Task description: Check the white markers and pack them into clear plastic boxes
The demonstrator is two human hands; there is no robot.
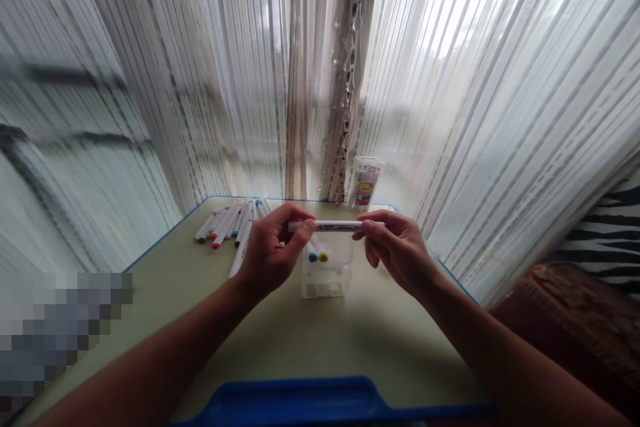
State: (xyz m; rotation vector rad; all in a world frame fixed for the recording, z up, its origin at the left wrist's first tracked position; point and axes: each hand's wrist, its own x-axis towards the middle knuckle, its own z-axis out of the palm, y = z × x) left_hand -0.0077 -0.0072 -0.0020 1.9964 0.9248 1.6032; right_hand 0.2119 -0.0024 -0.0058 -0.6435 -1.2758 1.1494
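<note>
A white marker (337, 226) with dark print lies level between my two hands, raised above the table. My left hand (277, 243) pinches its left end between thumb and fingers. At the other end, my right hand (395, 240) grips it the same way. Below and behind the marker is a clear plastic case (325, 280), with a blue-tipped marker (313, 257) and a yellow-tipped marker (323, 257) in or on it; I cannot tell which. Several white markers (227, 223) with coloured ends lie loose to the left of my left hand, which partly hides some.
The light green table (200, 320) has a blue rim, with a raised blue edge (300, 397) nearest me. A clear box with a label (364, 187) stands at the far edge. String curtains (225, 80) hang behind. A zebra-striped cloth (605, 233) is on the right.
</note>
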